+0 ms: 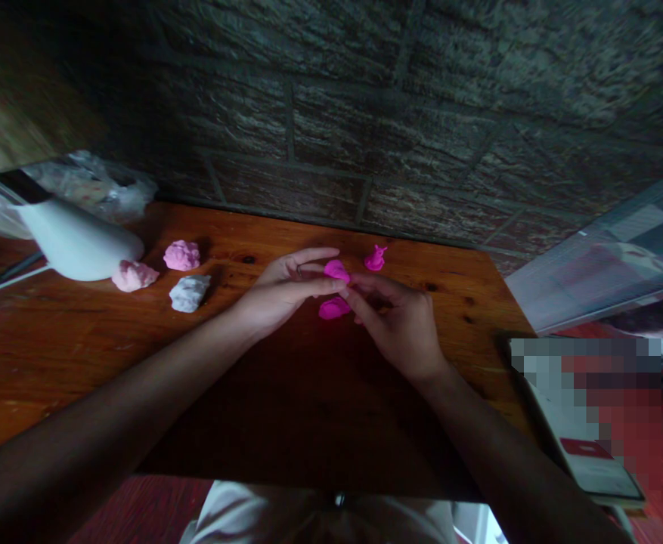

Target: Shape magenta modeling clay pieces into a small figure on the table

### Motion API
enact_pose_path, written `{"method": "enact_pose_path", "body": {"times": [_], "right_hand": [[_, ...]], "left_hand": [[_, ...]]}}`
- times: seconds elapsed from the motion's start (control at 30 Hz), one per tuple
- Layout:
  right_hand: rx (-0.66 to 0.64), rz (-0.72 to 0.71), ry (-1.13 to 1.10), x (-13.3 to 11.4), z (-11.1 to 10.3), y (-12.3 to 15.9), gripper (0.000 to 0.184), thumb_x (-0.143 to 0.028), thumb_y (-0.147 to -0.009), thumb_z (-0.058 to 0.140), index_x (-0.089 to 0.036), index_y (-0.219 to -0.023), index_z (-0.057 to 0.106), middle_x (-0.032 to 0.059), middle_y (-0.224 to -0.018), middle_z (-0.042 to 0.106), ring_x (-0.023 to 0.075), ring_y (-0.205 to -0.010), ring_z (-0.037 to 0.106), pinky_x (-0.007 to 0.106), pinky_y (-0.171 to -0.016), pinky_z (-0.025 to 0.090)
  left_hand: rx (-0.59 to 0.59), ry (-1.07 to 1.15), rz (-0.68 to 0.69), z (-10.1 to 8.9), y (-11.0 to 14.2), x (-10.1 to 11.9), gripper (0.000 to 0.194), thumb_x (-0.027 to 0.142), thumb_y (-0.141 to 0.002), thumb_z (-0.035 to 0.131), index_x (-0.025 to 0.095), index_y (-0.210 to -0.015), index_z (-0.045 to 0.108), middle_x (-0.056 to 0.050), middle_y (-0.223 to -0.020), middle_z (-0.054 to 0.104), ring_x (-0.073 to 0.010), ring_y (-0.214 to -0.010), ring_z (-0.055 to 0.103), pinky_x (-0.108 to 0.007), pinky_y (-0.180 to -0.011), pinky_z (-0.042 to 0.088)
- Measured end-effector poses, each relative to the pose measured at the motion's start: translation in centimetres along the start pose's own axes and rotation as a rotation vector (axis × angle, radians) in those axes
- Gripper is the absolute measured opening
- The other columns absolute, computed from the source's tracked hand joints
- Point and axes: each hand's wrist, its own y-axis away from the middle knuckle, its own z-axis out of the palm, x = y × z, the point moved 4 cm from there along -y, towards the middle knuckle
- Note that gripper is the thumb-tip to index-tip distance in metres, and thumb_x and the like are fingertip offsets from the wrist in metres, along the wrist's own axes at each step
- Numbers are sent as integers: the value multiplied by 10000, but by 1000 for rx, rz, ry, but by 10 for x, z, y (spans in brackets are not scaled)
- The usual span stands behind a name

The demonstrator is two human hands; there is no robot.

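My left hand (289,287) pinches a small piece of bright pink modelling clay (337,270) between thumb and fingers. Against the same piece, my right hand (396,317) has its thumb and fingertips pressed together. Just below the held clay, a second bright pink lump (334,307) shows, partly behind my fingers; whether it rests on the table I cannot tell. Beyond my hands stands a small bright pink figure (375,258) with pointed tips on top. Off to the left sit a pink lump (182,255), a paler pink lump (134,276) and a white lump (190,292), all rough-surfaced.
The wooden table (240,234) meets a dark stone-block wall (320,128) at its back edge. A white vase-shaped object (85,238) and crumpled clear plastic (98,181) occupy the left end. To the right, a partly pixelated flat object (597,468) lies beside the table edge.
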Motion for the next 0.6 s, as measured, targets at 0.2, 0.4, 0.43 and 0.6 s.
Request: {"method": "enact_pose_path", "body": {"times": [0.2, 0.4, 0.43, 0.6], "right_hand": [[6, 14, 14, 1, 0, 0, 178, -286, -923, 706, -226, -1072, 782, 35, -918, 826, 160, -706, 764, 236, -565, 563], [6, -8, 31, 0, 1, 0, 169, -279, -927, 713, -208, -1063, 784, 41, -901, 826, 160, -707, 765, 240, -596, 564], [4, -13, 31, 0, 1, 0, 172, -278, -929, 711, -201, -1065, 783, 44, -904, 826, 161, -704, 765, 242, -596, 564], [3, -43, 50, -1, 0, 1, 176, -263, -929, 715, -202, -1082, 778, 40, -902, 825, 168, -721, 771, 257, -643, 586]], "left_hand": [[2, -23, 14, -1, 1, 0, 512, 98, -616, 920, 166, -1098, 758, -17, -874, 800, -143, -784, 741, -290, -836, 551], [8, -16, 1, -2, 1, -1, 538, 118, -625, 927, 163, -1128, 743, -19, -866, 802, -136, -788, 743, -277, -843, 543], [9, -22, 0, -2, 1, -1, 542, 116, -622, 929, 165, -1128, 743, -14, -855, 801, -132, -782, 741, -273, -843, 541], [-17, -29, -7, -2, 1, 0, 528, 96, -628, 915, 166, -1123, 744, -8, -865, 799, -121, -779, 732, -262, -842, 537]]}}
